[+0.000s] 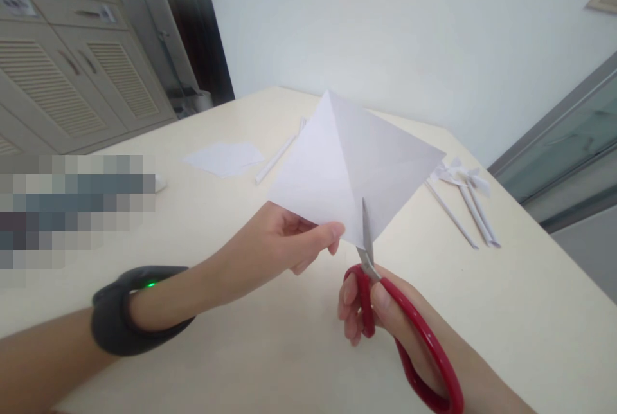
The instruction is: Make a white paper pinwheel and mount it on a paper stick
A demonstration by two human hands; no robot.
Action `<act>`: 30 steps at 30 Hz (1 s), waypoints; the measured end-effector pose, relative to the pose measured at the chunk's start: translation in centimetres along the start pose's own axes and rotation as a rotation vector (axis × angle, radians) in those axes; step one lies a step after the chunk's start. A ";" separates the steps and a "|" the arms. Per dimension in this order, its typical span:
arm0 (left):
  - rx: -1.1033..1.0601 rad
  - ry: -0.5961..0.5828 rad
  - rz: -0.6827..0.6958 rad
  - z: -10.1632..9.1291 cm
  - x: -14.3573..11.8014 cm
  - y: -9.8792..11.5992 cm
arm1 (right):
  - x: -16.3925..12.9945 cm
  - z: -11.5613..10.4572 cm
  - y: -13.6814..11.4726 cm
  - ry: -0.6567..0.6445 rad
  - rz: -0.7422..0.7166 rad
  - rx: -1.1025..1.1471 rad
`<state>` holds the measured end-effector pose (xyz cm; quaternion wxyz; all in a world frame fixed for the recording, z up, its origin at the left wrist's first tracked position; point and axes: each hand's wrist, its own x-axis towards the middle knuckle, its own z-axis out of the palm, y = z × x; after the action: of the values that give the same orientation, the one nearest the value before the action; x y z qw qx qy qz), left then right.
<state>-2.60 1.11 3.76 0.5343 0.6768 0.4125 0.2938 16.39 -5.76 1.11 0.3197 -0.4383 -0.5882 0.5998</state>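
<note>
White paper, creased from its top corner toward its lower one, is held in midair above a cream counter (289, 350). The square paper sheet (313, 163) stands diamond-wise, the right half more shaded than the left. The left hand (279, 240) grasps its lower-left edge, thumb on the near face and the other fingers partly hidden behind. The right hand (393, 322) has its fingers curled about the red handles of the scissors (369, 267). One steel blade points upward across the near face of the sheet at the lower corner; the other is mostly concealed behind the paper, so the depth of any cut cannot be told.

A black wristband (113, 323) with a green light encircles the left forearm. On the counter, left of the held sheet, lie loose white paper (224, 160) and a rolled paper tube (276, 160); to the right, folded paper pieces (457, 173) lie at the ends of slender paper rolls (475, 215). Behind are a white wall (385, 22) and louvred cabinets (99, 76).
</note>
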 end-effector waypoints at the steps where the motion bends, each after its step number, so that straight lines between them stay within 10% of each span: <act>1: -0.003 0.002 -0.002 0.0 0.0 0.0 | 0.0 0.1 0.0 -0.006 -0.013 0.015; 30: -0.026 -0.002 -0.029 -0.1 -0.1 -0.1 | -0.2 0.4 0.4 0.026 0.003 0.040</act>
<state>-2.72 1.08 3.66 0.5476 0.6640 0.4180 0.2908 16.14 -6.18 0.75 0.3352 -0.4406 -0.5711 0.6060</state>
